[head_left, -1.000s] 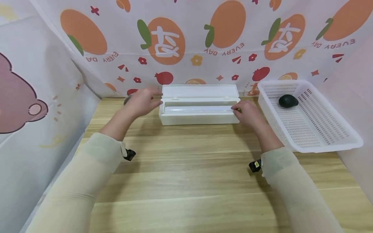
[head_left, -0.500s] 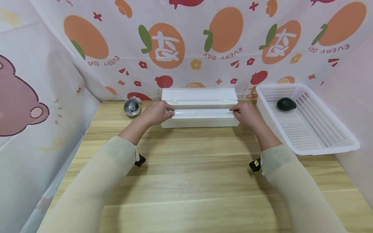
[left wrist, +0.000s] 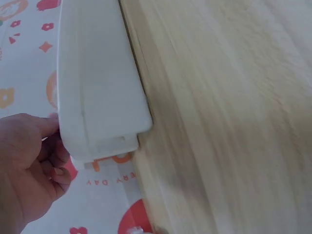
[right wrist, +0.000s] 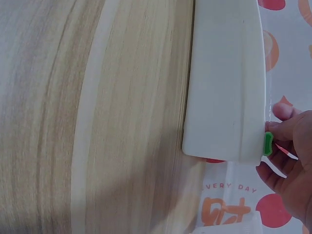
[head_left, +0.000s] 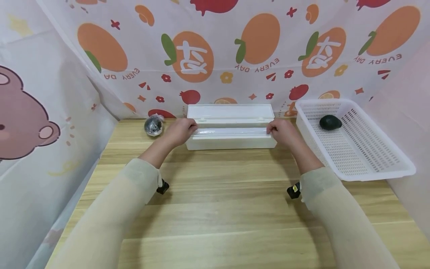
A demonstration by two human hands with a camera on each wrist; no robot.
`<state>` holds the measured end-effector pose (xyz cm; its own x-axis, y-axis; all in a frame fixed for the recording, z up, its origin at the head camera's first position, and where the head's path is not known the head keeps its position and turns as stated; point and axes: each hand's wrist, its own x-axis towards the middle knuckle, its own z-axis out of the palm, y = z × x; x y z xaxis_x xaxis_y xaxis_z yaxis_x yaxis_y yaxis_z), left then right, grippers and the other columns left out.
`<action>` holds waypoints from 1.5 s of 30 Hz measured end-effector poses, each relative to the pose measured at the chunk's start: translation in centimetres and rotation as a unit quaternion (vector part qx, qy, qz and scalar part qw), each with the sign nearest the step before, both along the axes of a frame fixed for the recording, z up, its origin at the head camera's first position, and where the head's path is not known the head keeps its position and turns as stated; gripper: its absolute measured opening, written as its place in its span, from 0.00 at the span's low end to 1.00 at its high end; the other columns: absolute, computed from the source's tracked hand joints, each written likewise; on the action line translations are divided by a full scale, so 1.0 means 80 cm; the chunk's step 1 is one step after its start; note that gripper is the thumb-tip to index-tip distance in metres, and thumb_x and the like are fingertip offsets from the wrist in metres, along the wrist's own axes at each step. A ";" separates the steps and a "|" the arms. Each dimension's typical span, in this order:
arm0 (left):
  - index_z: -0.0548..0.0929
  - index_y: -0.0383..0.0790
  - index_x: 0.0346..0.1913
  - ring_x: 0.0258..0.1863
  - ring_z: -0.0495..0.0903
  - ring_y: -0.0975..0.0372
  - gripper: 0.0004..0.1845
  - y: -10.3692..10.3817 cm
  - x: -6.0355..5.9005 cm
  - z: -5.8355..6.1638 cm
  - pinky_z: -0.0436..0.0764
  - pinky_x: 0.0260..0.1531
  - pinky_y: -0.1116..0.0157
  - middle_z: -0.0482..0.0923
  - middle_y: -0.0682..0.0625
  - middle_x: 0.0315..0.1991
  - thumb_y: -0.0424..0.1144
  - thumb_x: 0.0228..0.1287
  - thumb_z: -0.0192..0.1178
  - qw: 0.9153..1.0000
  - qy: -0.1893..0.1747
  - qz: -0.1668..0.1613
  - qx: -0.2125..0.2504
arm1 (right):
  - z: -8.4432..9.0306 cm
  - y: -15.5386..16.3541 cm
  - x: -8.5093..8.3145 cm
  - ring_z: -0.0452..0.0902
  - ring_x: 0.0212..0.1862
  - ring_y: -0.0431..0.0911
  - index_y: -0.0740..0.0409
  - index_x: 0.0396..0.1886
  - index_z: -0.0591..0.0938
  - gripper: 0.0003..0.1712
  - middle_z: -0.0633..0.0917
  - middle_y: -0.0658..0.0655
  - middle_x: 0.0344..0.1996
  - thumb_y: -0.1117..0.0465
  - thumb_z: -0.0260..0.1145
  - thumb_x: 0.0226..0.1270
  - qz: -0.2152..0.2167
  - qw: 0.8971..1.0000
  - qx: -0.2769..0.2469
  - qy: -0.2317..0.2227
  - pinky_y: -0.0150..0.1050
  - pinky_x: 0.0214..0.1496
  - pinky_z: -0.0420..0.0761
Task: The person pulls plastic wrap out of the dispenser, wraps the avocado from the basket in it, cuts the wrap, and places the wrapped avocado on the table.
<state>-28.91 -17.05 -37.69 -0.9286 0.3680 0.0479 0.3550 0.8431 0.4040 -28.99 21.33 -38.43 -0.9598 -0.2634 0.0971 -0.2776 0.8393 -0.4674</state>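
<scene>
Left hand (head_left: 183, 131), right hand (head_left: 281, 130): fingers curled, each pinching one end of clear film (head_left: 231, 131). By the right fingertips: green tab (right wrist: 267, 144). Between hands: white box (head_left: 231, 143), long axis left to right, mouth upward, lid (head_left: 231, 111) raised behind. Left of left fingers: wrapped ball (head_left: 153, 125). Right of right fingers: white basket (head_left: 362, 151) holding dark green fruit (head_left: 330, 122).

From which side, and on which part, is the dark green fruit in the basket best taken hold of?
Probably from above, round the middle of the dark green fruit, gripped at front and back: it lies on its side, longer from left to right, and the walls of the white basket would hinder a sideways approach.
</scene>
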 end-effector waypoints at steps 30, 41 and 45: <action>0.89 0.38 0.44 0.41 0.78 0.55 0.10 -0.009 0.004 -0.009 0.79 0.42 0.58 0.85 0.43 0.43 0.37 0.67 0.59 0.989 -0.014 0.056 0.133 | 0.005 -0.001 -0.012 0.72 0.43 0.53 0.60 0.54 0.83 0.15 0.82 0.61 0.42 0.67 0.64 0.69 -0.002 0.999 0.004 -0.036 0.44 0.47 0.78; 0.87 0.39 0.43 0.41 0.77 0.56 0.09 -0.013 0.005 -0.010 0.77 0.40 0.61 0.85 0.45 0.44 0.36 0.71 0.56 0.975 -0.046 0.076 0.201 | 0.006 -0.002 -0.013 0.74 0.48 0.54 0.58 0.48 0.86 0.11 0.80 0.60 0.49 0.60 0.64 0.71 -0.014 0.999 0.016 -0.029 0.52 0.56 0.78; 0.87 0.41 0.44 0.44 0.79 0.57 0.10 -0.015 0.006 -0.012 0.78 0.41 0.61 0.86 0.46 0.43 0.35 0.73 0.55 0.971 -0.048 0.080 0.221 | 0.002 0.000 -0.011 0.74 0.49 0.54 0.54 0.50 0.85 0.12 0.82 0.58 0.52 0.58 0.63 0.72 -0.037 0.998 -0.015 -0.046 0.52 0.59 0.77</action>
